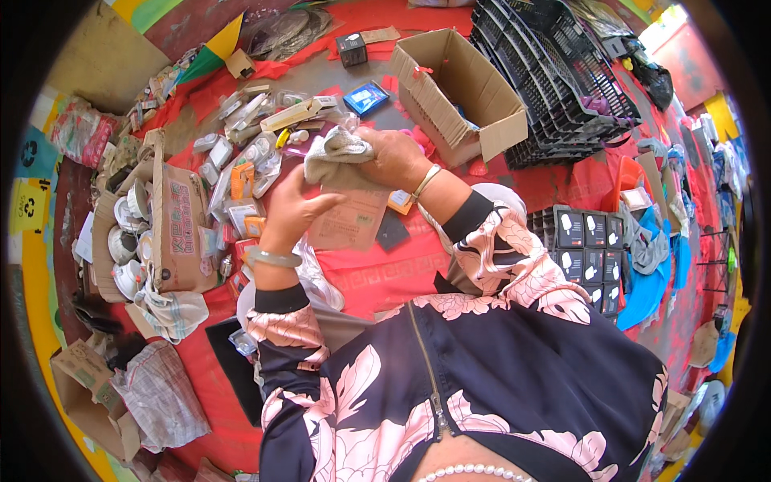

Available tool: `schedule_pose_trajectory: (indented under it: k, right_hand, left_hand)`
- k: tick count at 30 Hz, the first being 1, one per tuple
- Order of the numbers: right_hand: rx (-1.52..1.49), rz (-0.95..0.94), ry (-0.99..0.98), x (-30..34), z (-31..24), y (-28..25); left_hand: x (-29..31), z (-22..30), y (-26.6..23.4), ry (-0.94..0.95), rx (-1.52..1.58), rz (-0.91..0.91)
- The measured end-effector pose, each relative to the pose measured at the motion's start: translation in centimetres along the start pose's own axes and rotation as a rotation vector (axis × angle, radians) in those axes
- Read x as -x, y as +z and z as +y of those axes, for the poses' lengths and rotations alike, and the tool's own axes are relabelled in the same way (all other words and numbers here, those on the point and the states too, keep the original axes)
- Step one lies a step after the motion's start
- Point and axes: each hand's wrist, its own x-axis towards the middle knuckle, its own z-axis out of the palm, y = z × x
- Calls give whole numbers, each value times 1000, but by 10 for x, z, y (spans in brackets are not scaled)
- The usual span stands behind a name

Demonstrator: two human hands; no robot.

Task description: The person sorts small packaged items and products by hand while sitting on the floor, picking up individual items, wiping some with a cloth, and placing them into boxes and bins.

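A crumpled grey cloth (337, 154) is bunched between my two hands, above the red floor covering. My right hand (395, 163), with a gold bangle on its wrist, is closed on the cloth's right side. My left hand (295, 210), wearing a pale bangle, meets the cloth from the lower left. Its thumb sticks out to the right, while its fingertips are hidden at the cloth. Whether anything lies inside the folds cannot be seen. Below the hands is a brown piece of cardboard (349, 221), with a small dark flat item (393, 231) beside it.
Beyond my left hand lies a pile of small packages (255, 149). A carton of white bowls (173, 229) stands left. Ahead right are an open cardboard box (438, 88) and stacked black crates (554, 80). Small black boxes (590, 257) sit right; a blue package (366, 98) lies ahead.
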Motion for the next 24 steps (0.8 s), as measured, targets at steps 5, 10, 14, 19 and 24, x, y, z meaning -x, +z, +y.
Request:
schedule_pose_trajectory:
  k: [5, 10, 14, 19, 24]
  right_hand:
    - [-139, 133, -68, -3, 4, 2]
    - [-91, 199, -33, -5, 8, -5]
    - [-142, 256, -38, -7, 14, -6]
    - [-191, 390, -74, -11, 24, -5]
    - [-712, 717, 495, -27, 49, -66]
  left_hand:
    - [-2, -1, 18, -268, 364, -176]
    - [-6, 6, 24, -307, 479, -159]
    - [-5, 14, 23, -313, 490, -191]
    - [-4, 11, 22, -317, 487, -179]
    - [9, 16, 2, -326, 546, -41]
